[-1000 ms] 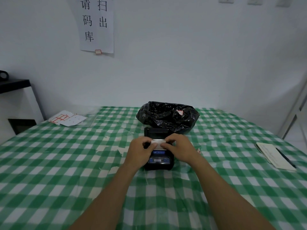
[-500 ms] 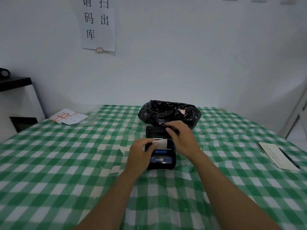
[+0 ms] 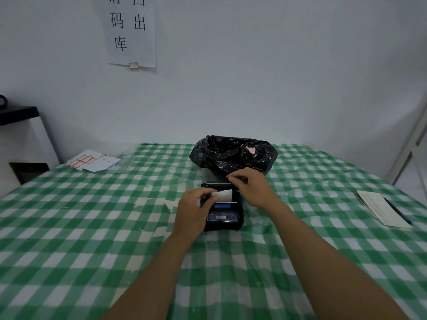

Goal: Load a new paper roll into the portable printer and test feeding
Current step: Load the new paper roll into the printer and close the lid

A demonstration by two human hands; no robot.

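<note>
Roll seated, lid open: paper held out while the lid is taken.

I see the printer on the desk, just in front of the black bag. The left hand steadies the printer's left side, its grip pinching the free end of the paper at the printer's open bay, I judge to keep that end outside the bay before closing. The right hand sits at the printer's far edge, fingers curled on the raised lid; whether the grip is fully clenched I cannot tell. The roll itself is mostly hidden. A notebook lies well right of the printer. Feeding not yet tested.
</note>
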